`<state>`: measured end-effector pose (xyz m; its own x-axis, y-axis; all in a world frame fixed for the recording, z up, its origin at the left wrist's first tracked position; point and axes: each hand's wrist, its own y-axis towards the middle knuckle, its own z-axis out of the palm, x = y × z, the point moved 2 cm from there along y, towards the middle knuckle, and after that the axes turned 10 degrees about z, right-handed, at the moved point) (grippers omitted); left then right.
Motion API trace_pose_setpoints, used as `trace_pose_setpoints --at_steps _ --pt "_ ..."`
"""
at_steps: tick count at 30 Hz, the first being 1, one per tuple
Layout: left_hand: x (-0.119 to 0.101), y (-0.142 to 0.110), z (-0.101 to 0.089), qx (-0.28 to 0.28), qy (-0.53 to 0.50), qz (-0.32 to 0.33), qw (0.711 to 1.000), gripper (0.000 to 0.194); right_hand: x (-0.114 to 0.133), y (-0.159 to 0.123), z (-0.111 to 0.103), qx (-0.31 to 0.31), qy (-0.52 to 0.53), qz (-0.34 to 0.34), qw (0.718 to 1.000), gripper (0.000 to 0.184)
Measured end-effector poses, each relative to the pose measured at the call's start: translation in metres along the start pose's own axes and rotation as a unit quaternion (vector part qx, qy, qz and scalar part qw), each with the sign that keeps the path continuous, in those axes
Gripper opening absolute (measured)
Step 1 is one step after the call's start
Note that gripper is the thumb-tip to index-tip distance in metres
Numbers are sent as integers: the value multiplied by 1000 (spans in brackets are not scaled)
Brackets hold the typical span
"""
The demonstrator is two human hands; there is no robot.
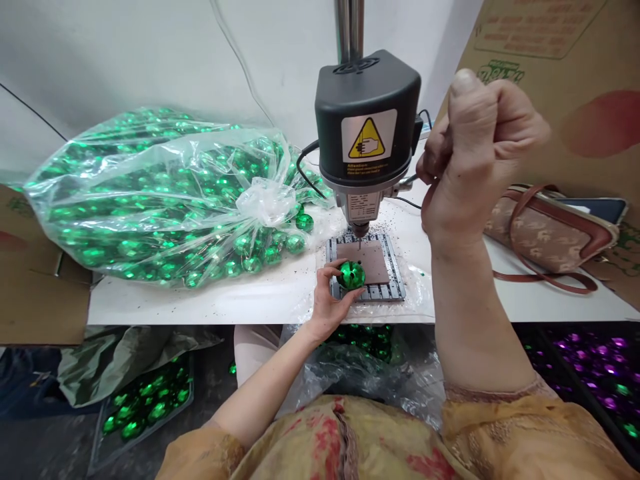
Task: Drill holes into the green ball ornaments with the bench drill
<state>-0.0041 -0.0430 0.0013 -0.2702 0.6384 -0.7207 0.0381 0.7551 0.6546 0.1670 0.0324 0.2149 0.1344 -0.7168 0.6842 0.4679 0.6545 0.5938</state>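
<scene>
My left hand point(330, 297) holds a shiny green faceted ball point(353, 275) between thumb and fingers. A dark hole shows in the ball's upper side. It is held over the brown board point(377, 260) on the slotted metal base plate point(397, 287) of a small bench drill press point(367, 120). The thin drill bit point(359, 245) points down just above and behind the ball, apart from it as far as I can see. My right hand point(475, 150) is raised and closed around the drill press lever point(409, 179), most of which the fingers hide.
A large clear bag point(165, 193) of green balls lies on the left of the white table point(200, 303), loose balls point(295, 244) beside its knot. A patterned handbag point(545, 230) stands right, before a cardboard box point(560, 73). Below are a tub point(187, 400) of green balls and purple balls point(600, 360).
</scene>
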Motion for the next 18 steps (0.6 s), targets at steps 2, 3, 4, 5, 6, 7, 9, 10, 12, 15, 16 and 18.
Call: trace_pose_setpoints --at_steps 2,3,4,5,6,7,9,10,12,15,16,18 --pt "-1 -2 0 -3 15 13 1000 46 0 0 0 -1 4 3 1000 47" --pt "-2 -2 0 -2 22 24 999 46 0 1 0 -1 7 7 1000 48" --pt "-3 -2 0 1 29 39 999 47 0 1 0 -2 9 10 1000 50" --pt "-4 -2 -1 5 35 56 998 48 0 1 0 -3 9 11 1000 51" --pt "-6 -2 -1 10 42 72 996 48 0 1 0 -5 7 13 1000 51" --pt "-7 -2 -2 18 49 88 995 48 0 1 0 -6 3 14 1000 51" --pt "-10 -2 -2 35 59 110 992 45 -1 2 0 -7 0 16 1000 50" --pt "-11 -2 -2 42 60 115 991 43 -1 2 0 -6 0 16 1000 49" --pt "-13 -5 -1 45 58 114 991 42 -1 2 -1 -3 0 17 1000 48" --pt "-14 -11 1 30 49 92 994 45 0 2 -2 0 -4 19 1000 49" --pt "-13 -13 1 21 48 76 996 46 0 2 -2 0 -3 19 1000 48" --pt "-11 -17 2 3 46 25 999 48 -1 2 -2 0 -1 23 1000 48"
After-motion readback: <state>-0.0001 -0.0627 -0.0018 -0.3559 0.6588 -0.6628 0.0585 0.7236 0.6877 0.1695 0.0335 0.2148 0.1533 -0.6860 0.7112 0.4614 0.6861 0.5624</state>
